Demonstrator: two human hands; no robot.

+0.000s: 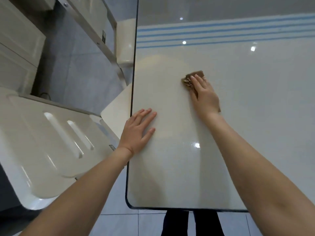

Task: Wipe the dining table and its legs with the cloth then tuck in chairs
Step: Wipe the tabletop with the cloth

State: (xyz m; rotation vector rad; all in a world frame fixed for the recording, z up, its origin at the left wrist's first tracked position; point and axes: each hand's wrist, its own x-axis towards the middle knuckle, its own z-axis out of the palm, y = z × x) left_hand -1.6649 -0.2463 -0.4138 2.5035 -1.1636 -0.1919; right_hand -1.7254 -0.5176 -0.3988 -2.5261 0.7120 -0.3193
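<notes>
The glossy white dining table (238,116) fills the right side of the view, with a dark rim and a rounded near-left corner. My right hand (205,92) lies flat on a brown patterned cloth (196,74), pressing it onto the tabletop; most of the cloth is hidden under the palm. My left hand (138,132) rests flat with fingers spread at the table's left edge, holding nothing. A cream chair (44,142) stands pulled out at the left, its seat partly under the table edge.
A second cream chair (125,45) stands further along the left side, by its metal frame. White cabinets (18,53) line the far left. Blue stripes (221,34) cross the tabletop at the far end. Grey floor tiles and my dark trouser legs (192,223) show below the near edge.
</notes>
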